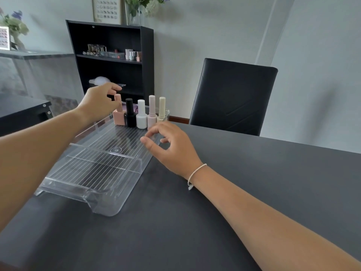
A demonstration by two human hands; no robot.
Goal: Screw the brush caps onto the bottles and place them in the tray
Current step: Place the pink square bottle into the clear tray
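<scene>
A clear ribbed plastic tray (91, 173) lies on the dark table. At its far end several capped bottles stand upright in a row: a pink square bottle (119, 116), a black bottle (130, 114), a white bottle (141, 115), a pale pink bottle (152, 112) and a cream bottle (162, 109). My left hand (99, 101) reaches over the tray's far left, fingers spread around the pink bottle's cap; whether they touch it is unclear. My right hand (168, 145) hovers at the tray's right wall, fingers curled apart and holding nothing.
A black chair (232, 96) stands behind the table's far edge. A black shelf unit (111, 61) with small bottles stands against the wall. A second dark table (21, 110) sits at the left. The dark tabletop (195, 222) extends to the right and front.
</scene>
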